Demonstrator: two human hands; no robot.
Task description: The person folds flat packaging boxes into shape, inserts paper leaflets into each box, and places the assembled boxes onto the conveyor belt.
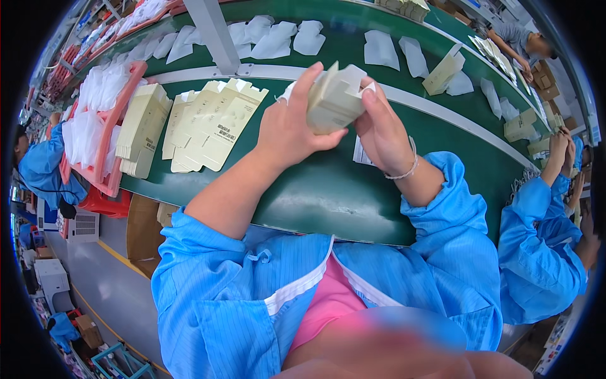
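Observation:
Above the green table I hold a small cream cardboard box [336, 104] between both hands. My left hand [291, 125] wraps round its left side, thumb along the lower edge and fingers behind. My right hand [384, 129] grips the right end, with fingertips pressed on a white-edged flap. The flaps at the box's upper end stick up. White material shows by my left fingers; its kind I cannot tell. Flat, unfolded cream cartons [211, 129] lie fanned out left of my left hand. Beneath my right hand a small printed white paper [362, 153] is partly hidden.
A stack of folded cartons [140, 129] stands beside a pink tray [117, 148] of white pouches. A metal post [213, 35] rises from the rail beyond my hands. White pouches [382, 49] and an opened box [444, 71] lie farther off. Co-workers sit left and right.

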